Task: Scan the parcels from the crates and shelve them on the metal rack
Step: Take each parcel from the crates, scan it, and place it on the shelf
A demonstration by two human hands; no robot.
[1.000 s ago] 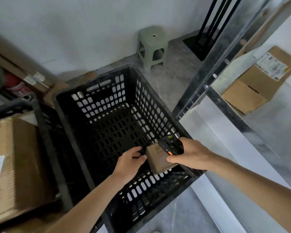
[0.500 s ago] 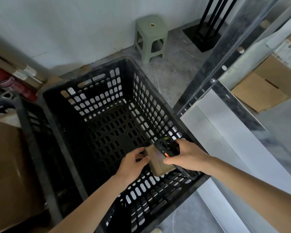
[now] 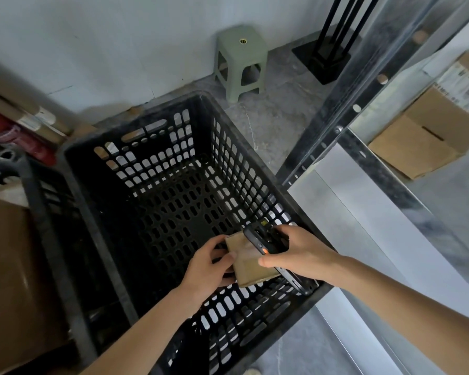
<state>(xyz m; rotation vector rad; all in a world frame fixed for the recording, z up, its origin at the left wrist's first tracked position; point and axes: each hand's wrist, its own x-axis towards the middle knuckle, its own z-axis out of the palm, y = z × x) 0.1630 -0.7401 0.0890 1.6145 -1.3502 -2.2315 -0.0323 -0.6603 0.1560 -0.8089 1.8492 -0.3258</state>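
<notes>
Grey concrete floor, black crate (image 3: 157,147) nearly empty. Your left hand (image 3: 209,266) pinches small cardboard parcel (image 3: 248,262) edge; right hand (image 3: 295,253) grasps scanner (image 3: 266,240). Parcel likely light, stiff; hold by opposite edges.

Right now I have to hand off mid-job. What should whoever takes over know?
Left hand grips the small brown parcel over the black crate.
Right hand holds the handheld scanner right above that parcel.
The crate shows nothing else inside. A second crate on the left holds a large cardboard box.
Done: one labelled box already on the metal rack.
Left: finish the scan, shelve this parcel, then start on the left crate.
</notes>
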